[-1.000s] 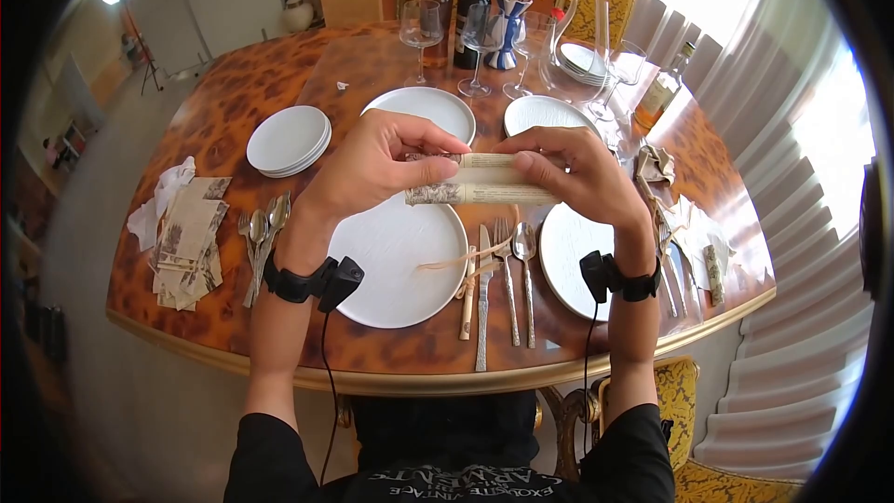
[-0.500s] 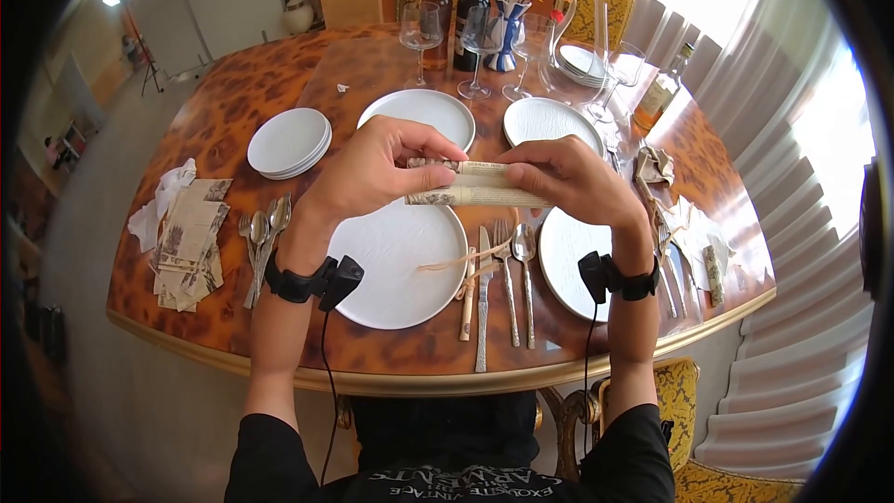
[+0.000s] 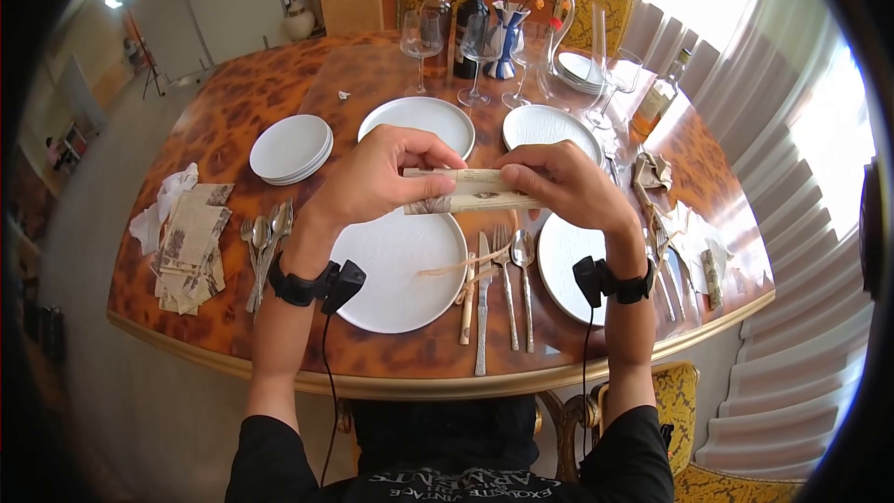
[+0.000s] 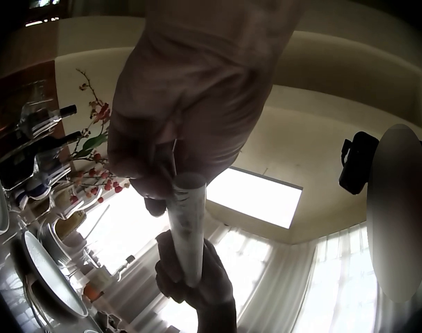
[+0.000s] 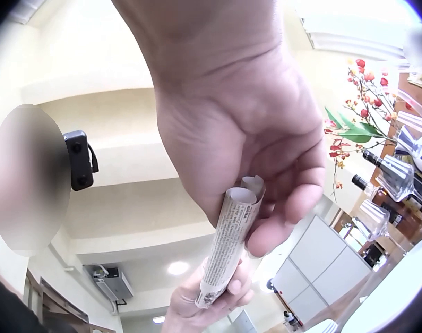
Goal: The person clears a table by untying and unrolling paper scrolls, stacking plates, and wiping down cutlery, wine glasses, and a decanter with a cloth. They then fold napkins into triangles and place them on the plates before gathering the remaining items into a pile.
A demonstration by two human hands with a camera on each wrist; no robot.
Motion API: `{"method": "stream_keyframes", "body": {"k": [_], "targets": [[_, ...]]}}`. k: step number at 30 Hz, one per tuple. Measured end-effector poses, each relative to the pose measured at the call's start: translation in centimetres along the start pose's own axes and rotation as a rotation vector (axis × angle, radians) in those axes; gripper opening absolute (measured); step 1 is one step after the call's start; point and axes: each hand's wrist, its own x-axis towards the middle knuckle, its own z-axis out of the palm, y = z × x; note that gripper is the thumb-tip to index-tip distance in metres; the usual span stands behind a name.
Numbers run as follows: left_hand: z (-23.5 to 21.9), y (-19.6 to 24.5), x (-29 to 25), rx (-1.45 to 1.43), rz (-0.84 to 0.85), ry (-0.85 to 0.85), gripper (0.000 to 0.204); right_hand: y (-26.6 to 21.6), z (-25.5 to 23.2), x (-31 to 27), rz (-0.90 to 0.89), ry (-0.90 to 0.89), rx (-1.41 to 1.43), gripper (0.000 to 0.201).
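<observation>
Both hands hold a strip of printed paper between them, raised above the plates. It is curled lengthwise into a tube, and the right wrist view shows two curled layers at the near end of the paper. The left hand pinches its left end with thumb and fingertips. On the other end, the right hand grips with its thumb in front and fingers behind. Below lies a large white plate. A small tied paper roll rests beside the knife.
Printed paper sheets lie at the left near spoons and forks. Small plates are stacked behind them. Wine glasses, bottles and a striped vase stand at the back. Another paper roll lies at the right.
The right hand has shifted slightly left along the paper, its thumb now on the upper curl. The curls sit closer together. The left hand keeps its pinch.
</observation>
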Motion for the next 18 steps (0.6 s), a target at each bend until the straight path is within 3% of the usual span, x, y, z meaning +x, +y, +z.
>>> {"method": "stream_keyframes", "body": {"k": [8, 12, 14, 18], "targets": [[-0.1, -0.2, 0.4, -0.065, -0.007, 0.028, 0.024, -0.2, 0.0, -0.2, -0.136, 0.130, 0.019, 0.026], [0.2, 0.4, 0.0, -0.008, 0.020, 0.066, 0.024, -0.2, 0.2, -0.1, -0.091, 0.142, 0.143, 0.024], [0.4, 0.9, -0.2, 0.047, 0.037, 0.086, 0.023, 0.3, 0.0, 0.1, -0.009, 0.019, 0.137, 0.023], [0.4, 0.7, 0.0, 0.073, 0.085, 0.126, 0.022, 0.9, 0.7, 0.3, -0.074, 0.110, 0.190, 0.022]]}}
